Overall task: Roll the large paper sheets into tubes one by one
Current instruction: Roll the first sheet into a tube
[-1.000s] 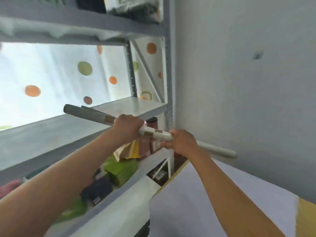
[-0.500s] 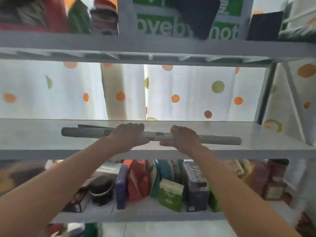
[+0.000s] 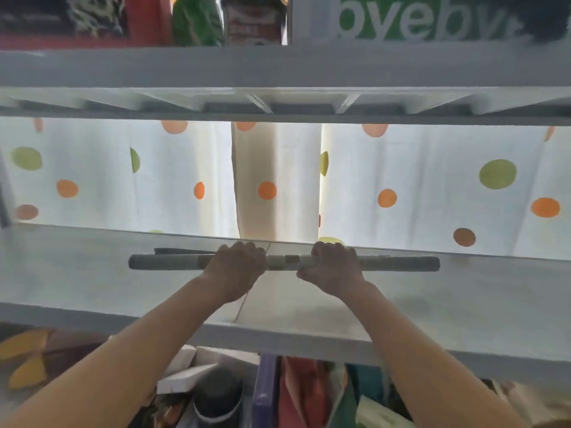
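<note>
We lower the rolled grey-white paper tube level onto the pale grey metal shelf, left hand and right hand both gripping it, releasing together

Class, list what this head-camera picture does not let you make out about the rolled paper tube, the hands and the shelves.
- Rolled paper tube: the parts under the left hand and right hand are hidden.
- Fingertips: curled over the tube's far side.
- Green sign: lettering cut off by the top edge.
- Lower-shelf items: blurred, partly behind the forearms.
</note>
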